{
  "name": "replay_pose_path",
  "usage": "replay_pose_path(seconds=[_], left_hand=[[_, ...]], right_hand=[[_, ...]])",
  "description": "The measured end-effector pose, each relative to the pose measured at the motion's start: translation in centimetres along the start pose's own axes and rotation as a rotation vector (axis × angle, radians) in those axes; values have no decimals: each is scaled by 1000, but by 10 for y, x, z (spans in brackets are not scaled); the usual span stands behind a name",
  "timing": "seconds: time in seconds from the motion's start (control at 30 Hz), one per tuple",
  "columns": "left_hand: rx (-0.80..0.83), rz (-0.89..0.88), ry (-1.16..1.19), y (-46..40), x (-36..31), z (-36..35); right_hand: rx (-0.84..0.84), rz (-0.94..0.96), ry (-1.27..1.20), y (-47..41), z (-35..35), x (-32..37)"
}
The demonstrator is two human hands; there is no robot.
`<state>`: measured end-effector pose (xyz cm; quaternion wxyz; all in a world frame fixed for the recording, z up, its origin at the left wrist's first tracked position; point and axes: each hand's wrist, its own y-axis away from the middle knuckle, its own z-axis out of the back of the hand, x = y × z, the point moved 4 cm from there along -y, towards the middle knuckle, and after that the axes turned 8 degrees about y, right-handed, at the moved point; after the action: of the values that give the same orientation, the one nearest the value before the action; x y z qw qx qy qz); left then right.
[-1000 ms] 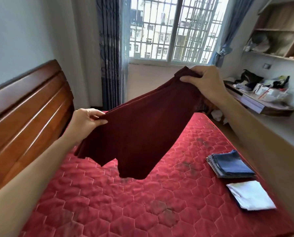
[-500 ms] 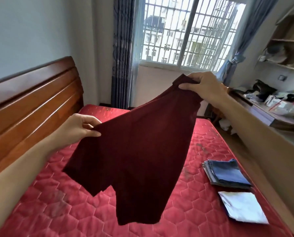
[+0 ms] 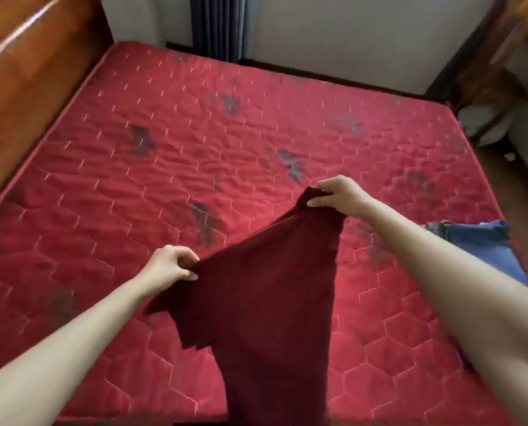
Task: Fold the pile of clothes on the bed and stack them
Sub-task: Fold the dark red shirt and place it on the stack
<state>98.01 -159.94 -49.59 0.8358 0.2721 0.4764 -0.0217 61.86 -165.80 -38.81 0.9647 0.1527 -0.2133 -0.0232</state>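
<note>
view dropped from window to bed (image 3: 170, 155) | maroon garment (image 3: 268, 302) lowered from chest height, hangs over the near edge, not laid flat yet | folded blue stack (image 3: 484, 241) sits far right | left hand (image 3: 170, 265), right hand (image 3: 339, 195) each pinch a top corner, fingers curled tight | likely next: spread flat, then fold

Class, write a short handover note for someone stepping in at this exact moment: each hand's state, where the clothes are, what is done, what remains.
Left hand pinches one top corner of the dark red garment; right hand pinches the other.
The garment hangs unfolded above the red mattress.
Done: folded blue clothes lie at the mattress's right edge.
Left: lay the red garment flat, fold it, stack it.
</note>
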Motion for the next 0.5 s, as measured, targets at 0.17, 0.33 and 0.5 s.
replay_pose_path(seconds=[0.17,0.33,0.5], left_hand=[[-10,120,-46,-119,66,-10],[80,133,-25,-212,70,25],[-53,25,-63,-314,47,76]], right_hand=[[56,9,-10,-125,-89,-54],[86,30,10,-233,-89,-63],[-77,3,79,-358,-59,-51]])
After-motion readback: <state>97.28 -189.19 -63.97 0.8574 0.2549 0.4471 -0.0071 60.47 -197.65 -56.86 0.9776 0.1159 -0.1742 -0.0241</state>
